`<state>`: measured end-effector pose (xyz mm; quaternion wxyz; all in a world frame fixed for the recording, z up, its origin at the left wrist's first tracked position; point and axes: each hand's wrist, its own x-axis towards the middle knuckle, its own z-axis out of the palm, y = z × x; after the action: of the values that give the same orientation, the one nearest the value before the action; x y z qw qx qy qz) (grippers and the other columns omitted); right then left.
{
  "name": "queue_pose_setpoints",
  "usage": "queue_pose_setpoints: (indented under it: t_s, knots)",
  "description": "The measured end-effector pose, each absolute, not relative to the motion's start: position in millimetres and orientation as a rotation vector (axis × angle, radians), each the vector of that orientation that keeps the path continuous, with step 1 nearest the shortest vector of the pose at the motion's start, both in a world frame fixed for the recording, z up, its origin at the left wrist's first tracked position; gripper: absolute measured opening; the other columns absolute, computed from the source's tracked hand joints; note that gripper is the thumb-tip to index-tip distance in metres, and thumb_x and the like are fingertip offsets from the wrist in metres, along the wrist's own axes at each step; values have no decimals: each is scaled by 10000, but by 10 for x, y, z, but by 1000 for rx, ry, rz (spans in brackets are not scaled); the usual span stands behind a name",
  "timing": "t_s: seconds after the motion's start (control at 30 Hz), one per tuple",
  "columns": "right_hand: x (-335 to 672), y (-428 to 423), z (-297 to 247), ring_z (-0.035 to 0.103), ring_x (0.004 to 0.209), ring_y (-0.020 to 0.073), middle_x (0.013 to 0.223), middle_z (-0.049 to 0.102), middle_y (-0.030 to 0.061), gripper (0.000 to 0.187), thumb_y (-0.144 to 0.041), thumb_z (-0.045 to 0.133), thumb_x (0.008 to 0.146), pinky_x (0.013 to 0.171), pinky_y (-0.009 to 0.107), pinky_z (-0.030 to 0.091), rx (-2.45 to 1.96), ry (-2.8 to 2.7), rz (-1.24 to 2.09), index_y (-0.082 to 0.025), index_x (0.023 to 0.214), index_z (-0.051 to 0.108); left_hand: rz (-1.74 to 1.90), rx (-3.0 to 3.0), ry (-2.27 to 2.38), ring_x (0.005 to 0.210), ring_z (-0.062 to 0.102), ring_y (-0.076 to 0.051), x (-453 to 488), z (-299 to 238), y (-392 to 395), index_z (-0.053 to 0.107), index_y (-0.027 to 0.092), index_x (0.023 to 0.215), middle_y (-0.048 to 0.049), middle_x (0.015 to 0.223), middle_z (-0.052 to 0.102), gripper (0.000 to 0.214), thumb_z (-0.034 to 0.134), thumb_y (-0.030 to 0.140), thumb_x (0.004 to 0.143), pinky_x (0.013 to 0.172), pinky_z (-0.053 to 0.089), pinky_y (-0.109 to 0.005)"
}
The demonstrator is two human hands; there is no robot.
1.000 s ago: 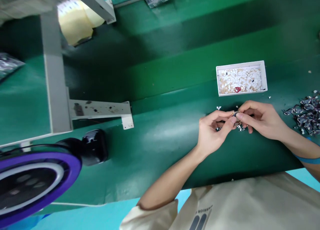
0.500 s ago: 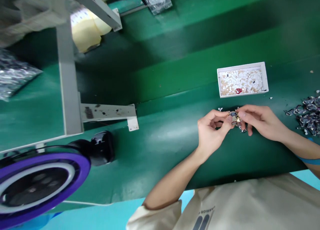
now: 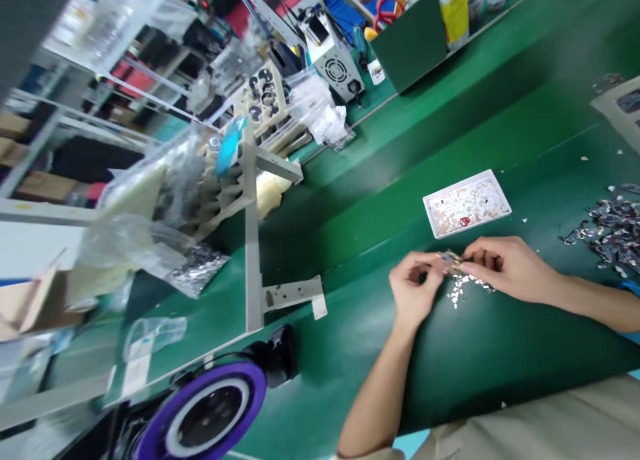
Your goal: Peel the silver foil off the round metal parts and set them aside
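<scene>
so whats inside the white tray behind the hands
The tray holds a layer of small pale scraps, one red piece and a few dark specks. Its floor is covered.

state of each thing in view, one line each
left hand: fingertips pinching the small metal part
right hand: fingertips pinching the same part
small metal part: held between both hands above the belt
white tray: open, holding pale scraps
pile of dark parts: loose on the green belt
</scene>
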<state>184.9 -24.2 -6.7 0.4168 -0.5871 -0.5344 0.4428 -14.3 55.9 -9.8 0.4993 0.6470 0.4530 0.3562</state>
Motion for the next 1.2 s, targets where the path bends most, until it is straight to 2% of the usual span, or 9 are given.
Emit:
queue_pose_setpoints:
  t_s: [0.27, 0.4, 0.5, 0.6, 0.7, 0.8, 0.93, 1.1, 1.2]
  knots:
    - [1899, -238, -138, 533, 573, 137, 689, 655, -3, 237, -423, 645, 979, 588, 312, 408, -1478, -1556, 1009, -213, 896, 716, 1084, 1634, 1527, 737, 670, -190, -160, -364, 1896, 744, 135, 811, -66, 795, 736, 69, 778, 195, 812, 764, 530, -304]
    - [1929, -202, -128, 538, 578, 130, 768, 665, 16, 259, -456, 705, 932, 553, 302, 441, -1388, -1411, 1000, -205, 983, 747, 1182, 1717, 1519, 837, 641, -191, -126, -295, 1721, 772, 139, 1096, -110, 1081, 718, 339, 865, 247, 789, 858, 513, -318]
    - [2007, -136, -45, 611, 640, 147, 838, 674, 36, 384, -548, 681, 938, 540, 298, 498, -1328, -1309, 989, -200, 1096, 726, 1233, 1819, 1204, 870, 649, -189, -94, -205, 1180, 739, 157, 1199, -109, 1080, 718, 343, 717, 392, 951, 760, 509, -285]
    - [2104, -103, 81, 593, 597, 128, 823, 691, 25, 394, -543, 802, 862, 544, 294, 516, -1271, -1154, 970, -212, 1060, 723, 1095, 1727, 925, 658, 625, -133, -17, -111, 709, 723, 198, 1256, -64, 949, 755, 448, 541, 550, 1047, 612, 491, -249]
    - [2172, -113, 205, 400, 395, 88, 548, 548, -48, 375, -593, 742, 926, 434, 283, 437, -1255, -995, 1071, -220, 945, 718, 1048, 1436, 821, 419, 470, -88, 157, 14, 540, 760, 183, 932, 4, 593, 652, 504, 599, 657, 992, 454, 390, -228]
    - [2177, -131, 317, 439, 421, 79, 699, 667, -18, 380, -613, 739, 922, 471, 289, 509, -1231, -924, 1134, -237, 965, 711, 1041, 1248, 762, 337, 390, -70, 363, 125, 554, 590, 187, 587, 50, 393, 456, 608, 707, 694, 901, 397, 331, -222]
    - [2128, -150, 405, 646, 645, 119, 1072, 736, 28, 433, -548, 886, 785, 525, 272, 547, -1241, -917, 1091, -261, 1044, 692, 931, 1164, 635, 426, 532, -100, 444, 164, 544, 731, 210, 879, 14, 613, 655, 469, 828, 663, 808, 419, 397, -237]
    - [2115, -165, 386, 421, 364, 101, 555, 543, -43, 484, -706, 664, 930, 376, 275, 334, -1335, -884, 1157, -223, 968, 674, 888, 1183, 674, 343, 381, -116, 208, 53, 500, 759, 192, 723, 22, 357, 374, 784, 358, 804, 1005, 428, 316, -287]
    - [2104, -179, 313, 421, 378, 102, 558, 551, -37, 452, -678, 636, 966, 395, 275, 313, -1412, -906, 1047, -229, 924, 654, 883, 1202, 706, 394, 389, -136, 107, -32, 523, 768, 199, 753, 8, 387, 421, 722, 395, 760, 1015, 467, 286, -304]
